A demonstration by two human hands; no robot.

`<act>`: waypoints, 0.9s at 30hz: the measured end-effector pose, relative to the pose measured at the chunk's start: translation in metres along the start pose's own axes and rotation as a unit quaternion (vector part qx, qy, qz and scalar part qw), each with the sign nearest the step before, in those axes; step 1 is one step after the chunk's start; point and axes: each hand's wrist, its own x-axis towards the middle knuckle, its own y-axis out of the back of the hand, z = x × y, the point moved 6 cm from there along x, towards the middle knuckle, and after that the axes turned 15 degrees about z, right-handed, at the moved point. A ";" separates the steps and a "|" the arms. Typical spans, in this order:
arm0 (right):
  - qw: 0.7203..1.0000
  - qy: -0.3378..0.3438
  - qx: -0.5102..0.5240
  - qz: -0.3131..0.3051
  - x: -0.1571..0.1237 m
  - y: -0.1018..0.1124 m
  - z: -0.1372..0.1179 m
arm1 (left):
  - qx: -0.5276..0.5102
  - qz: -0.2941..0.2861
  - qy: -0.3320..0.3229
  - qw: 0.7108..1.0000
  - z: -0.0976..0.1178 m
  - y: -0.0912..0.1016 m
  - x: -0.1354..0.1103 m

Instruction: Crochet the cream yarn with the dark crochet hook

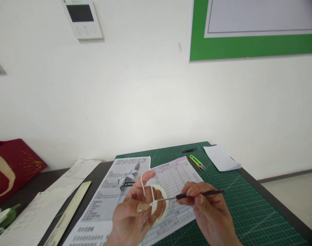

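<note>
My left hand point(135, 208) pinches a small piece of white crochet work point(153, 205) between thumb and fingers. White yarn point(142, 184) loops over its raised index finger and runs down to the piece. In my right hand point(207, 208) is a crochet hook point(186, 195) with a dark handle, held like a pen. The hook's thin metal shaft points left, and its tip meets the crochet work. Behind the left fingers lies a round cream-white thing point(162, 191), partly hidden, perhaps the yarn's ball.
Printed sheets point(181, 171) lie beneath my hands on a green cutting mat point(238, 198). Green thread snips point(195, 161), a dark pen-like tool point(190, 150) and white paper point(221, 158) are at the back right. Leftward are a ruler point(69, 215), handwritten papers point(40, 212) and a red bag point(17, 171).
</note>
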 end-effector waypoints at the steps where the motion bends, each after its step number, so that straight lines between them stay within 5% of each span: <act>1: 1.000 0.000 0.000 0.005 0.000 0.000 0.000 | 0.001 -0.001 0.000 1.000 0.000 0.000 0.000; 18: 0.995 0.068 -0.067 -0.029 0.002 -0.008 -0.015 | -0.073 -0.062 0.051 0.994 -0.006 -0.005 0.001; 23: 0.997 0.049 -0.062 -0.020 0.004 -0.006 -0.014 | -0.053 -0.079 0.070 0.993 -0.008 -0.004 0.002; 27: 0.999 -0.031 -0.013 0.036 0.008 0.000 -0.004 | 0.012 -0.055 0.051 0.997 -0.007 0.001 0.003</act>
